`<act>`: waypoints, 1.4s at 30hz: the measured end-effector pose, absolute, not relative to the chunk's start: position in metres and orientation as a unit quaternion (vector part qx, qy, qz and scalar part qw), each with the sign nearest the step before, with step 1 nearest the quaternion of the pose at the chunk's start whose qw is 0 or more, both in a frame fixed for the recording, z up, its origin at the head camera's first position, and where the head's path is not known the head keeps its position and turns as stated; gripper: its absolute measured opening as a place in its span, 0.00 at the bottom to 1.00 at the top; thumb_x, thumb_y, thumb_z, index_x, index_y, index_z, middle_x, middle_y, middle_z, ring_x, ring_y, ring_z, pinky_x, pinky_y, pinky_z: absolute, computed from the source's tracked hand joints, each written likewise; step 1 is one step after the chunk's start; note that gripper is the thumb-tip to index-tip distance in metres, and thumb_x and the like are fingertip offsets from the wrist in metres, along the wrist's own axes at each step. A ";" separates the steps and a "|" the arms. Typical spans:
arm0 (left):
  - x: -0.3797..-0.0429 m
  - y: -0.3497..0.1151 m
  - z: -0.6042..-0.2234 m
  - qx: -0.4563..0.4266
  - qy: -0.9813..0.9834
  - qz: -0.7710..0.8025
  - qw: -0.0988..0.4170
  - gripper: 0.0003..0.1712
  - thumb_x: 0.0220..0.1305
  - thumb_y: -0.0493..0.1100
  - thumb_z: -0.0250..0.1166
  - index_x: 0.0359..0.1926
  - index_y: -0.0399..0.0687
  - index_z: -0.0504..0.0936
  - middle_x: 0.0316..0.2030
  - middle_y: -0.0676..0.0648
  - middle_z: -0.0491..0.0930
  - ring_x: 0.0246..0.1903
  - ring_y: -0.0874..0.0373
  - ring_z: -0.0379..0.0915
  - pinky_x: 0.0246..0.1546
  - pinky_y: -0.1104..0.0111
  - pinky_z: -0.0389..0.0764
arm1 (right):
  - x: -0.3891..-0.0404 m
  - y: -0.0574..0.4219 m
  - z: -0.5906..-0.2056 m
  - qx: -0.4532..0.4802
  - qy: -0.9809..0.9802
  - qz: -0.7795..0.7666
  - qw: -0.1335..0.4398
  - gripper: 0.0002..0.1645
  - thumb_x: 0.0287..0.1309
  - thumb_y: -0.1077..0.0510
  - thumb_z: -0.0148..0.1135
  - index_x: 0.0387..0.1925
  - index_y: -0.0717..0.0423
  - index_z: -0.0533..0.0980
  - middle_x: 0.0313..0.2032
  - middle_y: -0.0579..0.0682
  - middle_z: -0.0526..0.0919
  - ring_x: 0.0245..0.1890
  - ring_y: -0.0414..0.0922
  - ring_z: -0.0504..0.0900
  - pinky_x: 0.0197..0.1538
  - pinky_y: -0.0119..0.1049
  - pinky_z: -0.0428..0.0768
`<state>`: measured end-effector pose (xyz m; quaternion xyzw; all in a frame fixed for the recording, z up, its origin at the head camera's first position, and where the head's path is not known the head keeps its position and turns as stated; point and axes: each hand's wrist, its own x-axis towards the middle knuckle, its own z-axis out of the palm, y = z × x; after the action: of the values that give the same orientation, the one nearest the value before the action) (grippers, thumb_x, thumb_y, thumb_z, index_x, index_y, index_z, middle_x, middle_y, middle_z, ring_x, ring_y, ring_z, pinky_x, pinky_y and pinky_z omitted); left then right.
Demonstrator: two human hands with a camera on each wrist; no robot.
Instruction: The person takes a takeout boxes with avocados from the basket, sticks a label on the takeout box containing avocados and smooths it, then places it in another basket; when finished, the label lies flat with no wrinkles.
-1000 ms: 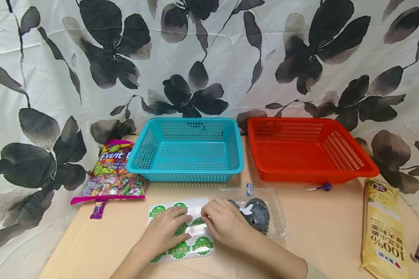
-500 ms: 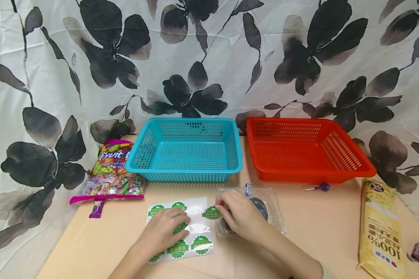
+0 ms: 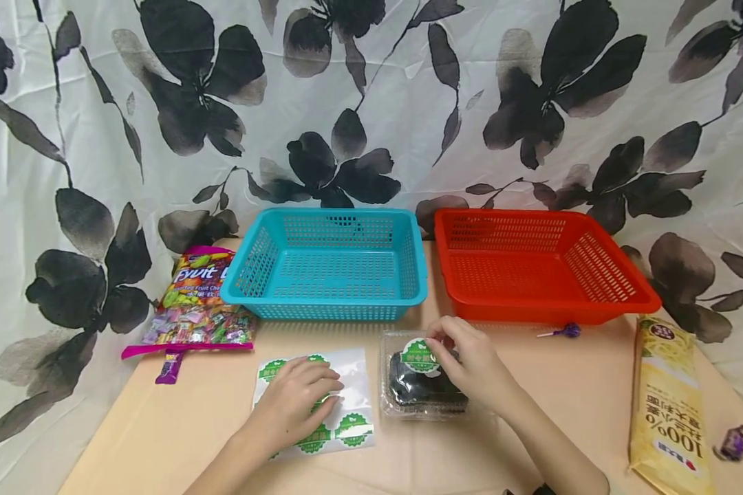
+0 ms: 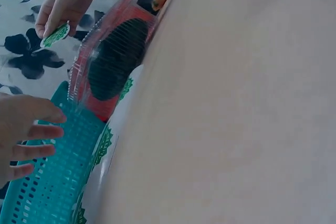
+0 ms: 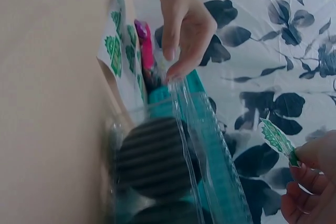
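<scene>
We see the person's right hand (image 3: 470, 354) pinching a green-and-white round sticker (image 3: 418, 355) by its edge between thumb and fingers. The sticker is above a clear plastic container (image 3: 421, 414), and both wrist views show the two apart. Through the plastic we make out dark, rounded contents (image 3: 417, 388). To the left, the left hand (image 3: 297, 399) lies over a sheet of matching stickers (image 3: 349, 375), fingers spread and loosely bent, gripping nothing; we cannot tell how firmly it touches the sheet.

Sheet and container sit near each other on the pale worktop (image 3: 179, 440). Behind them we find a turquoise basket (image 3: 325, 313) beside a red basket (image 3: 551, 313), with a lollipop (image 3: 569, 331) just in front of the red one. A colourful candy bag (image 3: 201, 302) lies at the far left, and a yellow packet (image 3: 669, 405) at the right.
</scene>
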<state>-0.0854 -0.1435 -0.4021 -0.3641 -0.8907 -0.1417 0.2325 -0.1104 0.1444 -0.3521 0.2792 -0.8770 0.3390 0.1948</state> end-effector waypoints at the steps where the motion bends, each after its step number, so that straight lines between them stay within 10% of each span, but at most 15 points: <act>1: -0.085 -0.143 -0.399 -0.370 -0.888 -0.140 0.236 0.09 0.44 0.45 0.67 0.31 0.55 0.82 0.35 0.56 0.80 0.42 0.58 0.73 0.48 0.58 0.69 | -0.111 0.147 -0.352 0.268 -0.880 0.344 0.188 0.11 0.48 0.63 0.63 0.31 0.47 0.71 0.26 0.36 0.72 0.28 0.31 0.70 0.30 0.27 0.75; 19: -0.097 -0.101 -0.366 -0.436 -0.867 -0.092 0.222 0.24 0.52 0.48 0.61 0.52 0.47 0.74 0.53 0.48 0.73 0.55 0.54 0.66 0.52 0.61 0.70 | -0.126 0.175 -0.371 0.204 -0.893 0.378 0.138 0.06 0.51 0.61 0.61 0.29 0.47 0.72 0.23 0.37 0.73 0.26 0.34 0.71 0.30 0.28 0.73; 42: -0.108 -0.065 -0.376 -0.475 -0.853 -0.096 0.192 0.18 0.58 0.51 0.56 0.47 0.51 0.78 0.52 0.49 0.74 0.57 0.54 0.65 0.54 0.61 0.68 | -0.126 0.173 -0.381 0.187 -0.894 0.401 0.069 0.05 0.52 0.59 0.60 0.28 0.46 0.72 0.23 0.38 0.72 0.28 0.37 0.71 0.33 0.28 0.72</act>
<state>-0.1077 -0.0651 -0.3764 -0.4746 -0.8534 -0.0965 0.1924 -0.1265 0.1731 -0.3806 0.1869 -0.8940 0.4014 0.0688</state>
